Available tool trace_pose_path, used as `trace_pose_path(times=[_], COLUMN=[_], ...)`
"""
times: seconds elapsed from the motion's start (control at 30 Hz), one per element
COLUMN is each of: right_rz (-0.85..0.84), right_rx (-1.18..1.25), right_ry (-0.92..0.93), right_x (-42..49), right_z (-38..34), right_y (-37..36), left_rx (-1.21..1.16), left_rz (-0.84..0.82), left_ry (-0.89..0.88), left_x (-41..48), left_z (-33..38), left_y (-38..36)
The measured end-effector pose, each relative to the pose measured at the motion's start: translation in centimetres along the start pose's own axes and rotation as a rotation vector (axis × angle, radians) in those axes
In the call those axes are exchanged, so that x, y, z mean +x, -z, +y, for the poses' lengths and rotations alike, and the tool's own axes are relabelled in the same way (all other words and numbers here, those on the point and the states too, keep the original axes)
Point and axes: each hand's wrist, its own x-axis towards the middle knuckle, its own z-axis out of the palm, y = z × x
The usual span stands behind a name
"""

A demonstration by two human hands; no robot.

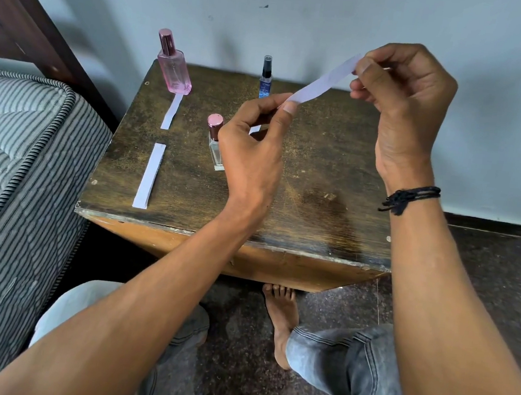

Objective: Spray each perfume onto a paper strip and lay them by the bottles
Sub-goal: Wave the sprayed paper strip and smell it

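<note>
A white paper strip is stretched in the air above the wooden table. My left hand pinches its lower end and my right hand pinches its upper end. A tall pink bottle stands at the back left with a strip lying in front of it. A slim blue spray bottle stands at the back middle, with a bit of another strip showing behind my left hand. A small clear bottle with a pink cap stands mid-table, partly behind my left hand. A longer strip lies near the left front edge.
A striped mattress presses against the table's left side. A grey wall runs right behind the table. My knees in jeans and a bare foot are below the front edge, on a dark floor.
</note>
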Motion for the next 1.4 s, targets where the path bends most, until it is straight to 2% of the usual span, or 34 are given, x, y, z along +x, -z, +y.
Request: trace_pose_path(times=[0.3, 0.5, 0.67, 0.83, 0.93, 1.07, 1.4], right_rz=[0.058, 0.058, -0.002, -0.061, -0.079, -0.119, -0.139], right_rx=[-0.058, -0.168, -0.287, -0.442, -0.503, -0.582, -0.740], right_ry=[-0.027, -0.086, -0.103, -0.134, -0.177, -0.236, -0.238], right_x=[0.4, 0.7, 0.8, 0.7, 0.5, 0.2, -0.3], right_z=[0.3, 1.2, 2.0, 3.4, 4.6, 6.1, 8.3], right_y=[0.5, 1.6, 2.1, 2.8, 3.6, 4.4, 4.1], left_rx=[-0.005, 0.058, 0.199, 0.461, 0.714, 0.972, 1.141], left_rz=[-0.016, -0.117, -0.217, -0.331, -0.477, -0.590, -0.687], left_ry=[0.032, 0.122, 0.249, 0.247, 0.178, -0.024, -0.284], left_x=[-0.3, -0.1, 0.1, 0.1, -0.3, -0.8, -1.6], left_z=[-0.5, -1.4, -2.4, -2.9, -2.6, -2.7, -3.3], left_y=[-0.3, -0.3, -0.4, -0.4, -0.6, -1.0, -0.9])
